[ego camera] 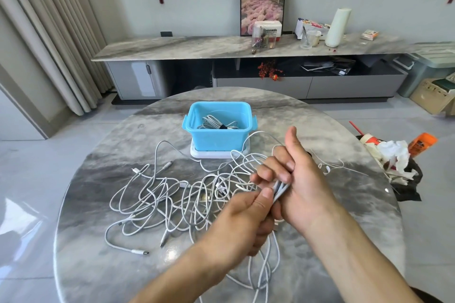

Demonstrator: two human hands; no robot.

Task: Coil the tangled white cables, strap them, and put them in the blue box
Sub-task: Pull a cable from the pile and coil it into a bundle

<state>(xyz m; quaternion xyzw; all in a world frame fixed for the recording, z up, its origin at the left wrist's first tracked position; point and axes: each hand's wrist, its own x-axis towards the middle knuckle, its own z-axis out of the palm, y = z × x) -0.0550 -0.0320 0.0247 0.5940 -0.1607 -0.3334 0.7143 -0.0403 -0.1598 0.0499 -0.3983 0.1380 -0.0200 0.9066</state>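
Coiling is underway: right hand point(302, 179) holds cable loops point(279, 190), left hand point(248, 214) pinches them just beside it; next, wind more from the tangle point(172, 199) left of both.

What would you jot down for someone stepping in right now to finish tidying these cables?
Left hand: pinching several white strands of the cable being coiled.
Right hand: fingers curled round the same strands, thumb up.
Blue box: far side of the round table, standing on a white lid.
Done: one strapped coil lies in the box.
Left: finish and strap this coil, box it, then sort the tangled pile on the table's left and middle.
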